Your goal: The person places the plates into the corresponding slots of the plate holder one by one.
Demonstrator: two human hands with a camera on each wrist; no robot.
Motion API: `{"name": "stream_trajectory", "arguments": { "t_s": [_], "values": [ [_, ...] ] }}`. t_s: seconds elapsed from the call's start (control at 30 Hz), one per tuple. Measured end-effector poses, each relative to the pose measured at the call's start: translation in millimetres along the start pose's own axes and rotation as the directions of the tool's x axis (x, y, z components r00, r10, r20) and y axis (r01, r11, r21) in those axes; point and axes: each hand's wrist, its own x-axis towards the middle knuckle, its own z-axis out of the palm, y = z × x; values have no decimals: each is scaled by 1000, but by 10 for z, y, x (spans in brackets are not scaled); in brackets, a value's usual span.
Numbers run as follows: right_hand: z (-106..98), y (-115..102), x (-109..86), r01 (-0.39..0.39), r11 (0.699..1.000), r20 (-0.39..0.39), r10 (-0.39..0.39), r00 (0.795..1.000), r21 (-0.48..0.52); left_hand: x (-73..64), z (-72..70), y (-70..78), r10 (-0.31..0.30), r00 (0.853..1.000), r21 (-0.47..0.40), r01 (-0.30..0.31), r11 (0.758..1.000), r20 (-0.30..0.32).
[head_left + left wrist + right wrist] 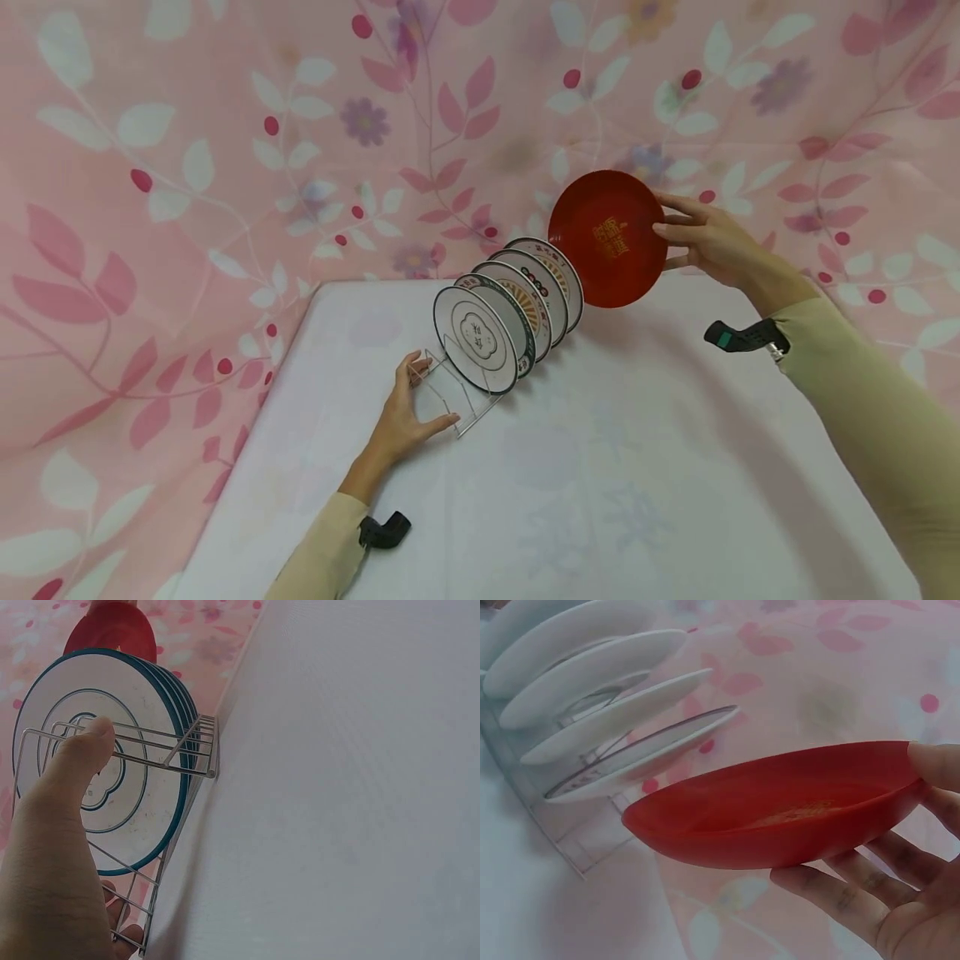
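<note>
My right hand (712,239) holds a red plate (581,250) with gold characters by its right rim, thumb on the face and fingers behind. In the right wrist view the red plate (727,844) is tilted, its left rim near the far end of the rack. My left hand (397,423) grips the near end of a silver wire dish rack (480,416), with the thumb (94,746) on one side and fingertips curled at the other. Several white dark-rimmed plates stand on edge in the rack; the nearest plate (463,362) bears dark characters in a scalloped outline.
The rack stands on a table with a white cloth (600,483). Behind the table hangs a pink floral curtain (300,192), close to the rack's far end. Black straps (742,336) are worn on both wrists.
</note>
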Motion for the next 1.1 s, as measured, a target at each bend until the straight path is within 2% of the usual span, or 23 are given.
{"name": "stream_trajectory", "arguments": {
  "t_s": [0.2,0.4,0.67,0.77,1.0,1.1],
  "values": [
    [127,25,122,-19,994,13,21,1000,-109,2,10,30,1,1000,2,-1,1000,9],
    [256,19,228,-1,979,24,6,1000,-206,-7,0,56,3,1000,0,-3,1000,10],
    [416,133,375,28,928,88,5,996,-373,-9,5,30,7,1000,6,-7,1000,9],
    [446,195,407,33,921,101,8,995,-388,-7,19,16,6,1000,10,-7,1000,5],
    [490,250,458,33,927,108,8,994,-373,-19,18,4,-11,1000,-2,11,1000,0],
    [525,263,474,34,912,114,14,993,-408,-17,17,-4,-4,1000,-4,4,1000,-2]
  ]
}}
